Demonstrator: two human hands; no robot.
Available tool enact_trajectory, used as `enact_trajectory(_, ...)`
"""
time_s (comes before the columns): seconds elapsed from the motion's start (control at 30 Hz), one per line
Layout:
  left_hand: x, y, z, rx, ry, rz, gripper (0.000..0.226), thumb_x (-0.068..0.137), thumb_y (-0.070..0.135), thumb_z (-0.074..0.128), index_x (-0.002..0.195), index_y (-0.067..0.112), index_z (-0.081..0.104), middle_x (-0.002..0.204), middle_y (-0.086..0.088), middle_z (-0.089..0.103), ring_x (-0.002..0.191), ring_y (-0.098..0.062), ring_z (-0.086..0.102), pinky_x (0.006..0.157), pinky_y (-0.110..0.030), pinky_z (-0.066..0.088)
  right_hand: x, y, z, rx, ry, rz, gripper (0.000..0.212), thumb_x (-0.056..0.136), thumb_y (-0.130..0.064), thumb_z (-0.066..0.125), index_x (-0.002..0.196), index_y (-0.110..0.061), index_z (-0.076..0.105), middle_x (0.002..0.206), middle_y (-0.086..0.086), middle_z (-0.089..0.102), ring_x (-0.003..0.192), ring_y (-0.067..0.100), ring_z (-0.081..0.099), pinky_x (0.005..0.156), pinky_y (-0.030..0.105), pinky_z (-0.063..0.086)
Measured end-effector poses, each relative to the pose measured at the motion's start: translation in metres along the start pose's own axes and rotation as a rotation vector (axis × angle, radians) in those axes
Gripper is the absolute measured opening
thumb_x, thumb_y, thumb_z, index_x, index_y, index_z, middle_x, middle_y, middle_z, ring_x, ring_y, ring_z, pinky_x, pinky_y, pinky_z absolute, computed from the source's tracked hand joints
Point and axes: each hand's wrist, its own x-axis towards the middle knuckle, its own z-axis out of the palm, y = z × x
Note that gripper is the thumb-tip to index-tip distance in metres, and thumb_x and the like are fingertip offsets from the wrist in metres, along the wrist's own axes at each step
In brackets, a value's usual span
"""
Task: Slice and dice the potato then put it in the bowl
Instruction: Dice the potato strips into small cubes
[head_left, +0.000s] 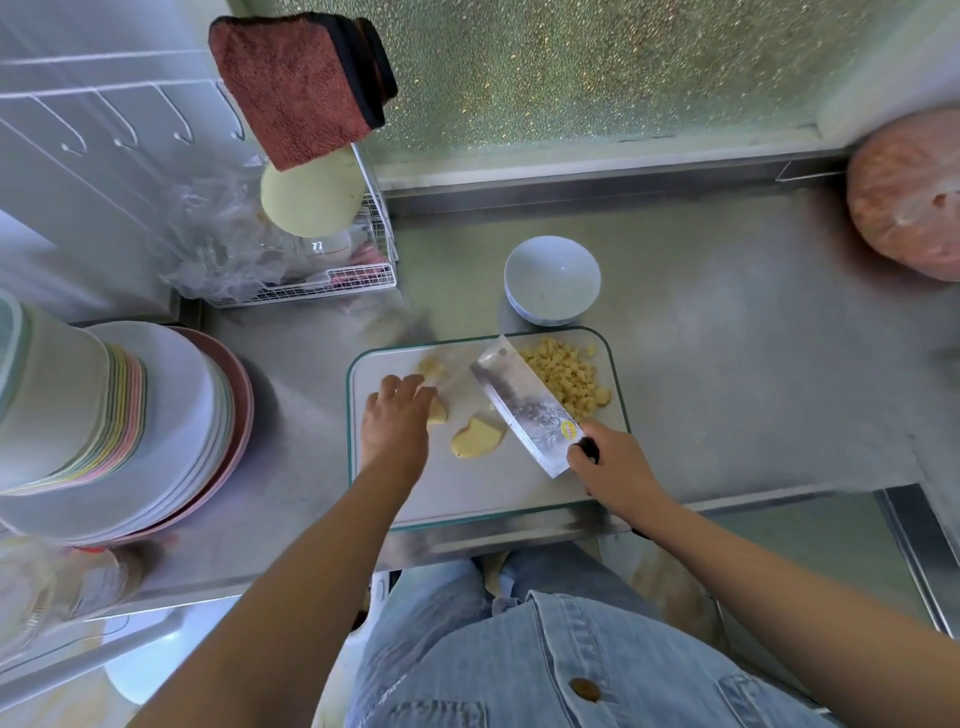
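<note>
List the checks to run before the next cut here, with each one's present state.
1. Right hand grips the cleaver by its handle: ok.
2. Left hand lies to the side of the blade, apart from it: ok.
3. Potato chunk pinned firmly by the left hand: cannot tell, the fingers hide the contact.
4. Diced pile sits on the cutting board, across the blade from the uncut pieces: ok.
5. Bowl upright, empty, just behind the board: ok.

head camera, looking steeply down, close over cutting board (467, 493)
</note>
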Motion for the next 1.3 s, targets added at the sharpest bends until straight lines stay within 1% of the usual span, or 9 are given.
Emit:
enact_trajectory(0.23, 0.014, -0.009, -0.005, 0.18, -0.024, 0.1, 0.042, 0.088, 0.023, 0.063, 0.128, 0.026, 0.05, 0.128, 0.004, 0.049, 0.12, -0.022, 0.04, 0.096, -0.031, 0.035, 0.002, 0.002, 0.001, 0.009, -0.012, 0.024, 0.026, 0.083, -0.017, 0.052, 0.065, -0.015, 0.033, 0.058, 0.001, 0.042, 0.053, 0.02, 0.041, 0.054, 0.032, 0.036)
enact_trajectory(0.37, 0.014, -0.01, -0.008, 0.151, -0.032, 0.156, 0.041, 0.092, 0.038, 0.058, 0.13, 0.025, 0.053, 0.132, 0.003, 0.05, 0.123, -0.022, 0.041, 0.099, -0.032, 0.036, 0.002, 0.0, 0.001, 0.01, -0.015, 0.03, 0.024, 0.083, -0.017, 0.052, 0.067, -0.009, 0.036, 0.06, 0.005, 0.043, 0.054, 0.02, 0.04, 0.054, 0.044, 0.045)
enact_trajectory(0.57, 0.014, -0.008, -0.01, 0.094, -0.015, 0.142, 0.027, 0.095, 0.023, 0.049, 0.114, 0.019, 0.067, 0.109, -0.002, 0.065, 0.101, -0.023, 0.056, 0.082, -0.032, 0.047, 0.003, -0.002, -0.003, 0.006, -0.015, 0.031, 0.023, 0.084, -0.016, 0.052, 0.069, -0.006, 0.038, 0.061, 0.007, 0.045, 0.054, 0.018, 0.04, 0.055, 0.043, 0.046)
enact_trajectory(0.63, 0.012, -0.008, -0.015, -0.011, 0.036, 0.087, 0.026, 0.097, 0.018, 0.045, 0.108, 0.013, 0.067, 0.093, -0.008, 0.066, 0.087, -0.027, 0.06, 0.069, -0.032, 0.048, 0.004, -0.001, -0.003, 0.023, -0.015, 0.032, 0.023, 0.084, -0.016, 0.052, 0.069, -0.006, 0.037, 0.061, 0.008, 0.045, 0.054, 0.018, 0.039, 0.054, 0.038, 0.042)
enact_trajectory(0.7, 0.01, -0.008, -0.018, -0.236, 0.068, 0.053, 0.024, 0.099, 0.022, 0.046, 0.109, 0.013, 0.066, 0.091, -0.01, 0.068, 0.082, -0.031, 0.062, 0.069, -0.032, 0.046, 0.003, -0.001, -0.005, 0.042, -0.014, 0.037, 0.023, 0.085, -0.015, 0.052, 0.069, -0.006, 0.037, 0.061, 0.005, 0.044, 0.053, 0.018, 0.04, 0.053, 0.033, 0.04)
enact_trajectory(0.8, 0.009, -0.004, -0.017, -0.602, -0.138, 0.041, 0.016, 0.094, 0.022, 0.059, 0.1, 0.021, 0.074, 0.081, 0.0, 0.069, 0.074, -0.019, 0.061, 0.071, -0.025, 0.042, 0.003, -0.002, -0.006, 0.068, -0.011, 0.048, 0.024, 0.086, -0.011, 0.052, 0.07, -0.005, 0.036, 0.062, 0.007, 0.043, 0.049, 0.02, 0.043, 0.048, 0.028, 0.039)
enact_trajectory(0.87, 0.005, 0.003, -0.011, -0.689, -0.294, 0.075, 0.013, 0.09, 0.018, 0.064, 0.091, 0.025, 0.075, 0.077, 0.007, 0.067, 0.067, -0.01, 0.058, 0.069, -0.022, 0.04, 0.002, -0.002, -0.007, 0.068, -0.009, 0.039, 0.023, 0.086, -0.01, 0.052, 0.07, -0.003, 0.036, 0.062, 0.009, 0.044, 0.048, 0.02, 0.045, 0.047, 0.029, 0.039)
enact_trajectory(1.1, -0.005, 0.026, -0.001, -0.63, -0.179, -0.061, 0.013, 0.09, 0.019, 0.065, 0.101, 0.018, 0.072, 0.092, -0.001, 0.065, 0.083, -0.019, 0.061, 0.076, -0.025, 0.048, -0.001, 0.006, -0.009, 0.03, -0.002, -0.001, 0.023, 0.084, -0.012, 0.052, 0.068, -0.008, 0.036, 0.06, 0.01, 0.042, 0.052, 0.017, 0.038, 0.053, 0.045, 0.047)
enact_trajectory(1.3, -0.014, 0.029, 0.003, -0.586, -0.045, -0.08, 0.053, 0.079, 0.029, 0.077, 0.125, 0.014, 0.056, 0.113, -0.006, 0.058, 0.091, -0.021, 0.059, 0.083, -0.031, 0.05, -0.003, 0.008, -0.011, 0.01, -0.014, -0.03, 0.032, 0.084, -0.011, 0.052, 0.063, -0.019, 0.029, 0.058, 0.003, 0.037, 0.054, 0.017, 0.034, 0.052, 0.034, 0.033)
